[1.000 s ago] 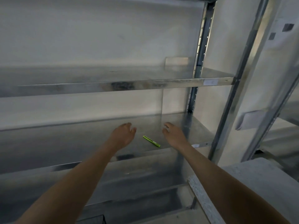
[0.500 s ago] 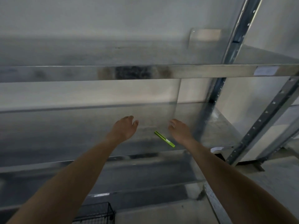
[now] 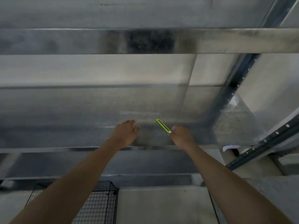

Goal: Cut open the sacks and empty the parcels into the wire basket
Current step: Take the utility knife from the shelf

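A galvanised metal shelving rack [image 3: 210, 41] fills the view, standing against a pale wall [image 3: 97, 70]. Its upper shelf [image 3: 64, 41] crosses the frame as a broad band. A perforated upright post [image 3: 239, 81] slants up on the right. The middle shelf [image 3: 64, 113] is a dull grey sheet, and both bare forearms reach onto it from the near edge of the view.

Below, on the pale floor [image 3: 161, 207], a black wire basket [image 3: 100, 206] stands at the near left. It is partly hidden behind the left forearm, and only its far right corner shows.

The left hand [image 3: 126, 135] is over the middle shelf near its front lip, back upward. Its fingers are loosely extended and slightly spread, and it holds nothing. Whether it rests on the metal or hangs just above it is not clear.

The right hand [image 3: 182, 137] is to the right of it, well apart, with its fingers curled in. They meet the near end of a green cutter [image 3: 162, 125]. The cutter lies on the middle shelf between the two hands, pointing far and left. Motion blur hides whether the fingers pinch the cutter or only touch it.

A small white paper tag [image 3: 229, 147] sticks out at the right end of the shelf's front lip.
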